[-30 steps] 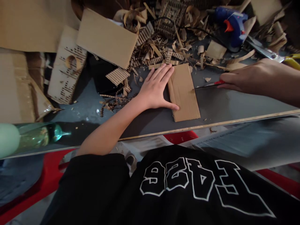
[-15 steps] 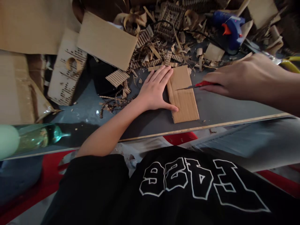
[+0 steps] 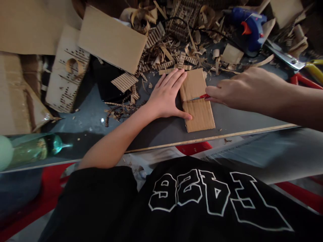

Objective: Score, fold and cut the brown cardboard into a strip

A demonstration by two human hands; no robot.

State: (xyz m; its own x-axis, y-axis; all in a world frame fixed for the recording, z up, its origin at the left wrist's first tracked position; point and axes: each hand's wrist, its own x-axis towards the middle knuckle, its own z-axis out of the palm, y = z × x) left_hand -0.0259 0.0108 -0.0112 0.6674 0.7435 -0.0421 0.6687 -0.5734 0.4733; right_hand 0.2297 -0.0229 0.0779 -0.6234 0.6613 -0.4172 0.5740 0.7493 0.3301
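A narrow rectangular piece of brown cardboard [image 3: 198, 117] lies flat near the front edge of the table. Spread over its left side is my left hand [image 3: 168, 94], thumb on the cardboard's lower part and fingertips by its upper left corner. From the right, my right hand [image 3: 248, 87] is closed round a small red-handled knife [image 3: 202, 97]. The thin blade points left, and its tip meets the cardboard about halfway along, near the left edge. Most of the handle is hidden inside my fingers.
Cardboard scraps [image 3: 166, 53] heap along the back. Behind my right hand are a blue glue gun [image 3: 249, 27] and metal snips [image 3: 290, 60] with red and yellow handles. Larger cardboard [image 3: 113, 37] and a perforated block [image 3: 68, 70] stand left. A greenish bottle [image 3: 32, 149] lies front left.
My right hand has moved left and slightly down, carrying the knife's tip toward the cardboard's left edge. My left hand and the cardboard stay in place.
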